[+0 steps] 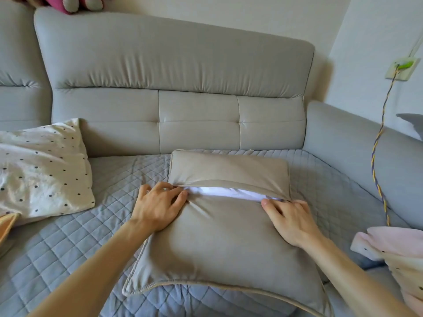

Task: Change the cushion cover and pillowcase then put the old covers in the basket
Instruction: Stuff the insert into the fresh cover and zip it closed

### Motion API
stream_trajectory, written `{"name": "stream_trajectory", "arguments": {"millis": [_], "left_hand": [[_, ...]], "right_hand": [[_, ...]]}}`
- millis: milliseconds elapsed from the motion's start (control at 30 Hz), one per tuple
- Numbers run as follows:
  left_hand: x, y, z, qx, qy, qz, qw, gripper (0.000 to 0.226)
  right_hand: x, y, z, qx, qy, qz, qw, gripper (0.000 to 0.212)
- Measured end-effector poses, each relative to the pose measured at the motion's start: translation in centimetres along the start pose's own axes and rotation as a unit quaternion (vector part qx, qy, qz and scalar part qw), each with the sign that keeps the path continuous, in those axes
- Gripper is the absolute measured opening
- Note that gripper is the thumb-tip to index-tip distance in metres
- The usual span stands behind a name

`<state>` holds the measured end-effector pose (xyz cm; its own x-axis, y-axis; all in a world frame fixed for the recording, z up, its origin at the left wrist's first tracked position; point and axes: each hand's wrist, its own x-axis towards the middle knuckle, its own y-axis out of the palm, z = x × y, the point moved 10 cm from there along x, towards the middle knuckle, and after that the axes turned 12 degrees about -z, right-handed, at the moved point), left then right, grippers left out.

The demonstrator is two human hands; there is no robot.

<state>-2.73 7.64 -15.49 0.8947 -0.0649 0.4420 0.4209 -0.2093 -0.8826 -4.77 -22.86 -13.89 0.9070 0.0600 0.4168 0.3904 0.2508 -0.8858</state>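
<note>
Cushion-cover step in hand. The beige cushion cover lies on the quilted seat mat mid-sofa, its slit gaping across the far half with the white inner pad showing. Our left hand pinches fabric at the slit's left end, fingers curled. Our right hand grips the right end likewise. Pad going out or in: we cannot tell. Next, we judge: spread the opening wider without straining the seam. Dotted pillow waits at left; no basket in view.

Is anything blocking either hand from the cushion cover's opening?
Nothing visible. The left hand and right hand hold the cushion cover at the two ends of its opening, where the white insert shows.
</note>
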Motion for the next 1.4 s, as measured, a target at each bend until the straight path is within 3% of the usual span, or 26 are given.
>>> {"name": "stream_trajectory", "arguments": {"millis": [100, 167, 233, 333, 400, 433, 500, 567, 600, 667, 700, 767, 867, 933, 1000, 1100, 1167, 1233, 1300, 1400], "left_hand": [[-0.1, 0.6, 0.2, -0.045, -0.038, 0.002, 0.998, 0.061], [0.0, 0.5, -0.3, -0.074, -0.037, 0.004, 0.997, 0.046], [-0.4, -0.9, -1.3, -0.094, 0.008, -0.021, 0.995, 0.045], [-3.2, -6.7, -3.1, -0.192, 0.080, -0.149, 0.967, 0.039], [-7.2, -9.0, -4.2, -0.171, 0.162, -0.184, 0.954, 0.048], [-9.3, -8.8, -4.9, -0.142, 0.199, -0.161, 0.956, 0.066], [-12.5, -6.6, -5.7, -0.050, 0.227, -0.079, 0.969, 0.113], [-13.7, -4.2, -6.7, 0.039, 0.246, -0.026, 0.968, 0.132], [-13.7, -3.4, -7.6, 0.070, 0.263, -0.015, 0.962, 0.130], [-13.0, -2.9, -9.2, 0.100, 0.303, -0.055, 0.946, 0.103], [-12.4, -3.0, -9.4, 0.108, 0.317, -0.089, 0.938, 0.084], [-11.3, -3.6, -8.8, 0.084, 0.318, -0.116, 0.937, 0.066], [-10.0, -3.9, -7.8, 0.037, 0.273, -0.070, 0.959, 0.044], [-8.6, -4.1, -7.0, 0.015, 0.223, -0.040, 0.974, 0.046], [-7.8, -5.0, -7.5, 0.001, 0.212, -0.038, 0.977, 0.059], [-7.9, -7.2, -8.6, 0.054, 0.224, -0.094, 0.969, 0.093], [-9.1, -8.8, -9.8, 0.088, 0.225, -0.142, 0.960, 0.106], [-11.6, -8.5, -12.1, 0.087, 0.285, -0.178, 0.938, 0.106], [-13.7, -6.2, -14.1, 0.120, 0.338, -0.157, 0.920, 0.107], [-12.5, -3.5, -13.9, 0.184, 0.290, -0.137, 0.929, 0.098]], "right_hand": [[-0.3, 0.2, -0.1, 0.033, 0.039, -0.009, 0.999, 0.070], [-0.5, -0.6, 0.7, 0.048, 0.036, -0.022, 0.998, 0.050], [-1.5, -3.0, 1.9, 0.038, -0.009, -0.102, 0.994, 0.040], [-5.1, -8.3, 3.8, 0.074, -0.086, -0.270, 0.956, 0.034], [-8.0, -10.2, 5.0, 0.088, -0.143, -0.301, 0.939, 0.038], [-9.3, -10.1, 5.7, 0.086, -0.166, -0.284, 0.940, 0.049], [-11.2, -7.4, 6.7, 0.014, -0.187, -0.183, 0.965, 0.094], [-12.2, -3.2, 6.4, -0.104, -0.165, -0.060, 0.979, 0.132], [-12.3, -1.9, 6.0, -0.139, -0.156, -0.032, 0.978, 0.138], [-11.6, -1.0, 5.6, -0.148, -0.161, -0.032, 0.975, 0.125], [-11.1, -1.2, 5.4, -0.142, -0.174, -0.045, 0.974, 0.111], [-10.3, -1.6, 4.5, -0.107, -0.182, -0.057, 0.976, 0.082], [-8.3, -1.6, 2.7, -0.014, -0.120, 0.000, 0.993, 0.058], [-7.0, -1.5, 2.6, 0.048, -0.086, 0.045, 0.994, 0.069], [-6.7, -2.1, 3.2, 0.029, -0.092, 0.059, 0.994, 0.093], [-8.2, -5.8, 3.8, -0.091, -0.138, -0.079, 0.983, 0.111], [-10.4, -7.6, 4.3, -0.125, -0.198, -0.190, 0.954, 0.098], [-12.9, -7.0, 4.7, -0.124, -0.260, -0.243, 0.926, 0.083], [-13.8, -4.6, 4.9, -0.141, -0.276, -0.201, 0.929, 0.090], [-12.4, -1.5, 4.4, -0.184, -0.230, -0.137, 0.946, 0.107]]}}
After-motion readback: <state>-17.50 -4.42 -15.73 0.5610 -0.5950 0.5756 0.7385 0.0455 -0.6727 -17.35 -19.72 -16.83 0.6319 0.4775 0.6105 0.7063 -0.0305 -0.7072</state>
